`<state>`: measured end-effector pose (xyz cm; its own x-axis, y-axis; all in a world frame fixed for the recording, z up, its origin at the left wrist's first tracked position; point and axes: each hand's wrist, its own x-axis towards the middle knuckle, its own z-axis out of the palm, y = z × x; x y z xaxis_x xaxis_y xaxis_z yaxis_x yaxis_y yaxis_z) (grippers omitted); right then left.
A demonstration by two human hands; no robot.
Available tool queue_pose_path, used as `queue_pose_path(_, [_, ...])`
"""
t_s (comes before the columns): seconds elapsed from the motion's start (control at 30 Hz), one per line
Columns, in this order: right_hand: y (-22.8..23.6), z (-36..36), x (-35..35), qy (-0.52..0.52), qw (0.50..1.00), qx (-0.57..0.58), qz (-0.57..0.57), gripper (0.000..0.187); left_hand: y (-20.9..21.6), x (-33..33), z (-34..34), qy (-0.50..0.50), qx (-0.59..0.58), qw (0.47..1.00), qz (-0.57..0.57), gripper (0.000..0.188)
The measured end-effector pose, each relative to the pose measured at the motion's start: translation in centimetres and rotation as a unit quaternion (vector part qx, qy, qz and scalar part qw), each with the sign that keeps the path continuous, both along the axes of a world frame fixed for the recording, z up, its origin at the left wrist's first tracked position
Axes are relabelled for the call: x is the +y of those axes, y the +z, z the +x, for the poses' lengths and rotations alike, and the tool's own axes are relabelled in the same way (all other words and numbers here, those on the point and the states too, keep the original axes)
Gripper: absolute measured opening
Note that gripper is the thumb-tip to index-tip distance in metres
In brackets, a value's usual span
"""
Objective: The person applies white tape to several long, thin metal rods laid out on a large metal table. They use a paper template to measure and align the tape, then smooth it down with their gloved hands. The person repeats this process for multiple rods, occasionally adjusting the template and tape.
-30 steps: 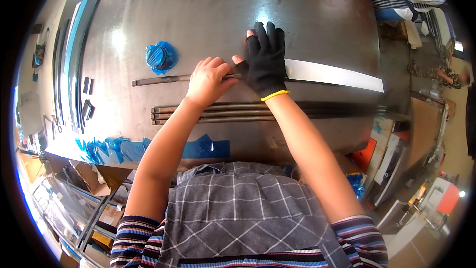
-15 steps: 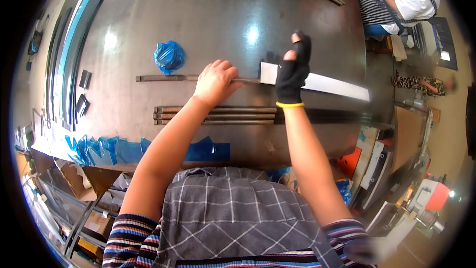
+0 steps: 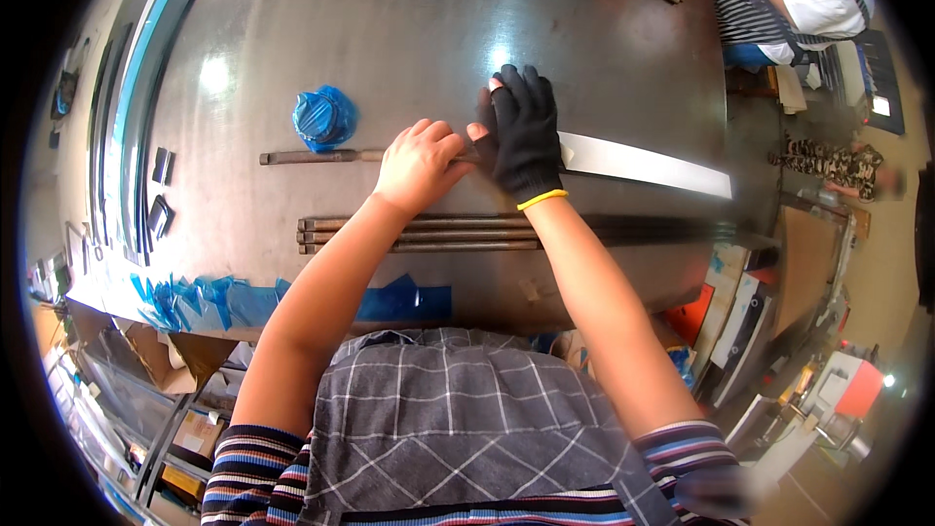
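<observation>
Nearest me, blue film scraps (image 3: 224, 297) line the table edge (image 3: 487, 307); beyond them lie dark rods (image 3: 419, 234). My bare left hand (image 3: 421, 164) curls closed over the end of the shiny metal strip (image 3: 648, 166); my gloved right hand (image 3: 521, 131) lies flat, fingers spread, pressing it down. Farther: a crumpled blue wad (image 3: 324, 117).
</observation>
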<state>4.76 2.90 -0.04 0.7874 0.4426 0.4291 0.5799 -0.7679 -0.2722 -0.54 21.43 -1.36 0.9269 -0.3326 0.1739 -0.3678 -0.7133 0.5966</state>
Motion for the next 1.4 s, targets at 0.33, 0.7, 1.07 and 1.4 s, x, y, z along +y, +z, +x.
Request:
queue_pose_path(0.33, [5.6,-3.6,-3.7,-0.062,0.952,0.251,-0.165,0.013,-0.5,0.3,-0.5,0.001,-0.021,1.0,-0.014,0.02])
queue_pose_path(0.7, [5.7,-2.6,-2.3,0.019,0.93,0.257,-0.262,0.02,-0.2,0.6,-1.2,0.012,-0.024,0.999,-0.018,0.019])
queue_pose_path(1.07, [7.0,-1.9,-2.3,-0.022,0.919,0.349,-0.182,0.02,-0.3,0.6,-1.4,0.017,-0.022,1.0,-0.01,0.019])
queue_pose_path(1.4, [7.4,-1.3,-1.4,-0.011,0.899,0.367,-0.237,0.019,-0.3,0.6,-1.4,0.02,-0.023,1.0,-0.008,0.019])
